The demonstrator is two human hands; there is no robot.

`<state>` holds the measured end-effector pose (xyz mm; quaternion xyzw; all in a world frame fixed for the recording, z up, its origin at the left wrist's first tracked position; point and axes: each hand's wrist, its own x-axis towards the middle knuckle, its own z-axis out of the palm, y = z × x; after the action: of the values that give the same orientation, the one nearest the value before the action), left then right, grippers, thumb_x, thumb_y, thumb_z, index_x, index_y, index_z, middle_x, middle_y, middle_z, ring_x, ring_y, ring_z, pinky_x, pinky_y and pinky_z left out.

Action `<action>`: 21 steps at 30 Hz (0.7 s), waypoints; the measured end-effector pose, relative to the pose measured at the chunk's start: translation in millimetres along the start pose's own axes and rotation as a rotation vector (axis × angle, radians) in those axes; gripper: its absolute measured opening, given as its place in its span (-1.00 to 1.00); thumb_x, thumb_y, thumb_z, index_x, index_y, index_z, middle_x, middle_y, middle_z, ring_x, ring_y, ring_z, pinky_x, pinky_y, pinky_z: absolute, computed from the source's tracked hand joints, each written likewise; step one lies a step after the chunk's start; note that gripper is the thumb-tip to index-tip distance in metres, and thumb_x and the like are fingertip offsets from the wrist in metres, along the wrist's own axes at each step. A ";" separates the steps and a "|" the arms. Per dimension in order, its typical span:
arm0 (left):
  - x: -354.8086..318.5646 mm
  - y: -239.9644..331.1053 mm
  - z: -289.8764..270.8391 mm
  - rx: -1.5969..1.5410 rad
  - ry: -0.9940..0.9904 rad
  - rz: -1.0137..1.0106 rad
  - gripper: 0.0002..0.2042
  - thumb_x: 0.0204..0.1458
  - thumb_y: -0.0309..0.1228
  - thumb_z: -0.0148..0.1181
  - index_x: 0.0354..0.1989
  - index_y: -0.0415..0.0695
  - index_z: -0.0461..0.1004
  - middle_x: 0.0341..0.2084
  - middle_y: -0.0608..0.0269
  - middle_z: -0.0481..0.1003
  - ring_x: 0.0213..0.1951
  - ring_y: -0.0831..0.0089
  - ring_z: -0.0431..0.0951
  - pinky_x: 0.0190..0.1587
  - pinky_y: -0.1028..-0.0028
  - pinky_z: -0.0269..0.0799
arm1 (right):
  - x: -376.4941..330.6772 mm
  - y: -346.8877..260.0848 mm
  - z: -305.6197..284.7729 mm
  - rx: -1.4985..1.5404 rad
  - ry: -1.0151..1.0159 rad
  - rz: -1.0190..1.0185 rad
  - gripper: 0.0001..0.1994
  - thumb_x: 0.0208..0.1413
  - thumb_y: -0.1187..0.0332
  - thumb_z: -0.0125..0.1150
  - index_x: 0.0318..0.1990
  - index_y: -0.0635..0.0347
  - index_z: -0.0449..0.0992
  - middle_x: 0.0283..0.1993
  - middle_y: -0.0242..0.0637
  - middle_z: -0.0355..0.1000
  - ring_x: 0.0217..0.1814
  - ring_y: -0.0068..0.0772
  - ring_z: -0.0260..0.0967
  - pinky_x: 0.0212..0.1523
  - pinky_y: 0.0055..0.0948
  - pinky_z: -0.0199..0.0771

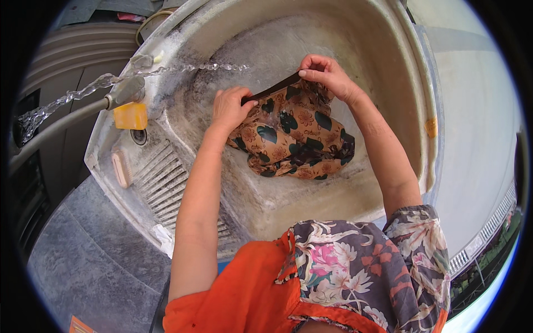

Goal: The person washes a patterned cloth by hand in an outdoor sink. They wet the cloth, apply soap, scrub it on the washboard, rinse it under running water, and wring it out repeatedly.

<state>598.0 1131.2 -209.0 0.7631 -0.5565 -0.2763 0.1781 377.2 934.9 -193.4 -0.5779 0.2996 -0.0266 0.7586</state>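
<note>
A wet tan garment (pixel 277 144) with dark green leaves and flower outlines hangs bunched over the floor of a large stone wash sink (pixel 261 205). Its dark waistband (pixel 275 87) is stretched between my two hands. My left hand (pixel 232 108) pinches the band's left end, fingers closed. At the other end, my right hand (pixel 327 76) grips the band between thumb and fingers. The lower part of the cloth is crumpled, and its folds hide whatever lies under it.
Water (pixel 94 84) streams from beside the tap (pixel 125 91) across the sink's left side. A yellow soap bar (pixel 131 115) sits near the drain hole (pixel 139 136). A scrubbing brush (pixel 121 169) lies beside the ribbed washboard (pixel 166 186). Another yellow piece (pixel 431 127) rests on the right rim.
</note>
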 end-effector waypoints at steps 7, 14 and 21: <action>11.4 9.0 -24.9 -0.159 -0.124 -0.072 -0.80 0.13 -0.25 0.22 -0.29 -0.11 0.44 -0.43 0.09 0.56 -0.40 0.10 0.55 -0.29 0.25 0.47 | 26.6 14.5 -22.9 -1.602 0.015 -0.474 -0.87 -0.08 0.34 0.20 -0.32 0.03 0.56 -0.28 -0.42 0.52 -0.01 -0.31 0.35 0.05 -0.37 0.27; 15.9 -15.1 -13.4 0.492 -0.297 0.257 -0.85 0.09 -0.28 0.18 -0.31 -0.08 0.47 -0.51 0.12 0.54 -0.33 0.10 0.56 -0.29 0.15 0.44 | 46.4 18.7 22.0 -1.606 -0.266 -0.742 -0.87 0.00 0.32 0.11 -0.35 -0.03 0.59 -0.23 -0.45 0.42 -0.01 -0.37 0.36 -0.04 -0.35 0.34; 18.6 -2.5 -53.5 0.279 -0.032 0.432 -0.83 -0.01 -0.31 0.30 -0.51 -0.08 0.47 -0.57 0.24 0.49 -0.35 0.26 0.48 -0.10 0.28 0.27 | 81.8 -14.4 -1.0 -1.631 0.507 -0.491 -0.87 0.00 0.32 0.11 -0.37 -0.02 0.60 -0.22 -0.44 0.40 0.00 -0.33 0.33 -0.03 -0.33 0.31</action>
<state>637.3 1112.4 -172.6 0.6392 -0.7421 -0.1644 0.1170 448.1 897.7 -215.3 -0.9631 0.2519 -0.0941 -0.0056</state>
